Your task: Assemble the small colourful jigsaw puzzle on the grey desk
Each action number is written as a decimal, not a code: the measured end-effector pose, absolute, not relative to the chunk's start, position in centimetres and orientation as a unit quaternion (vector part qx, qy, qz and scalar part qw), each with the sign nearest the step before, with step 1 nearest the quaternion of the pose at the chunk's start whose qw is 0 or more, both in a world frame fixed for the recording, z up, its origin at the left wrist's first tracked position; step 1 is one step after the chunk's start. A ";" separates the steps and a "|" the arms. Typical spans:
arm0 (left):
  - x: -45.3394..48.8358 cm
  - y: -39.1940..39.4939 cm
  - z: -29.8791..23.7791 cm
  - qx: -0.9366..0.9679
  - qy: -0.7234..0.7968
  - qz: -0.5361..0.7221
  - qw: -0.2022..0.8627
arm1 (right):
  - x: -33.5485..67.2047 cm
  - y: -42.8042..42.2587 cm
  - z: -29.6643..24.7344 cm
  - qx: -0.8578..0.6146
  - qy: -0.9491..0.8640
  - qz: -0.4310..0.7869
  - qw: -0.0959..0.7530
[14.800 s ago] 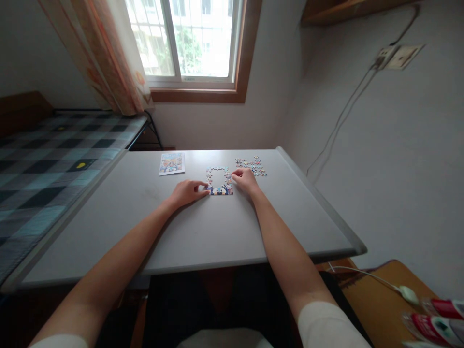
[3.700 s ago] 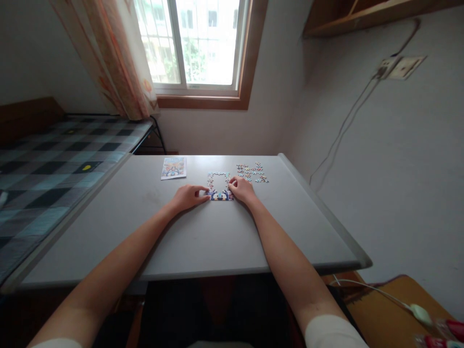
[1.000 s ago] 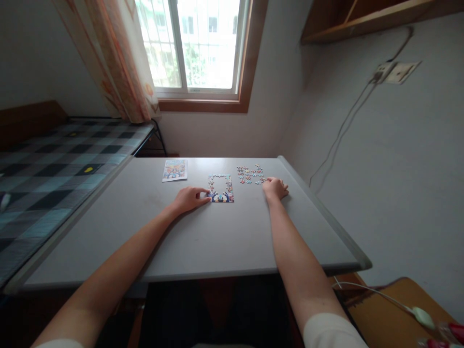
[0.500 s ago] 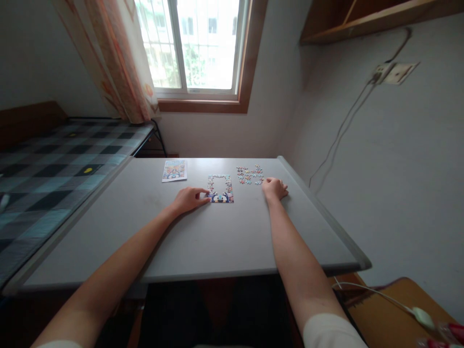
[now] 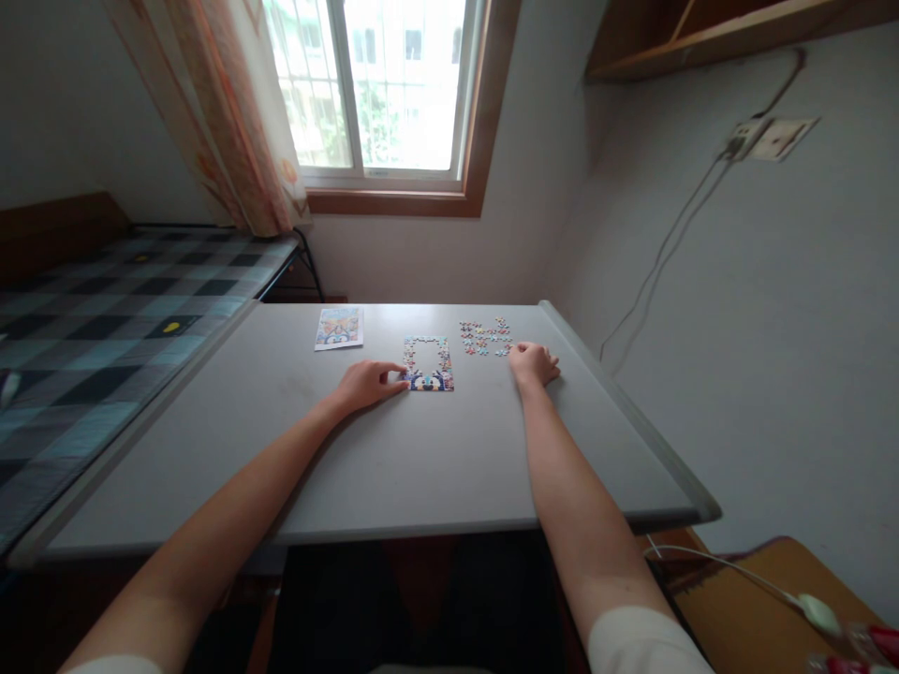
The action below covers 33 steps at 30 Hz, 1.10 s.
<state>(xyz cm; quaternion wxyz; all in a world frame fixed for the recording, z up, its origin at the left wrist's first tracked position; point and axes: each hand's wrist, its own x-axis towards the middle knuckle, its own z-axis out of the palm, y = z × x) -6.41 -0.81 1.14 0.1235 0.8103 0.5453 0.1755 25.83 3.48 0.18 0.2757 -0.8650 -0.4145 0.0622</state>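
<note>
Loose pieces (image 5: pixel 484 338) beside right hand (image 5: pixel 534 363): indistinctly small.

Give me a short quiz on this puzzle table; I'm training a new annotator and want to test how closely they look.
1. True or false: the left hand touches the near left corner of the puzzle frame.
2. On which side of the frame, in this view, does the picture card lie?
3. What lies nearest the right hand? A) the loose pieces B) the picture card C) the puzzle frame

Key: 1 true; 2 to its left; 3 A.
</note>
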 end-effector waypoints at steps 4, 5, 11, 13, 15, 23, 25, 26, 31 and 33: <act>-6.4 -0.8 1.2 0.810 0.546 0.174 0.125 | 25.9 3.5 0.0 -0.865 -0.417 0.062 0.273; -6.4 -0.8 1.2 0.810 0.547 0.172 0.126 | 25.9 3.6 0.0 -0.865 -0.417 0.061 0.273; -6.3 -0.8 1.3 0.809 0.547 0.171 0.129 | 26.0 3.7 -0.2 -0.865 -0.416 0.056 0.276; -6.3 -0.8 1.3 0.809 0.548 0.172 0.128 | 26.0 3.7 -0.2 -0.865 -0.414 0.058 0.277; -6.3 -0.9 1.2 0.809 0.547 0.174 0.127 | 26.0 3.7 -0.1 -0.866 -0.413 0.062 0.276; -6.4 -0.8 1.1 0.811 0.545 0.172 0.128 | 25.9 3.6 0.0 -0.866 -0.413 0.065 0.275; -6.4 -0.8 1.1 0.810 0.546 0.173 0.128 | 25.9 3.6 0.0 -0.866 -0.413 0.067 0.273; -6.4 -0.8 1.1 0.809 0.546 0.174 0.127 | 25.9 3.6 0.0 -0.866 -0.413 0.067 0.274; -6.4 -0.8 1.2 0.810 0.545 0.173 0.129 | 25.9 3.6 0.0 -0.864 -0.413 0.066 0.280; -6.4 -0.9 1.3 0.811 0.546 0.170 0.127 | 25.9 3.6 0.0 -0.862 -0.409 0.063 0.294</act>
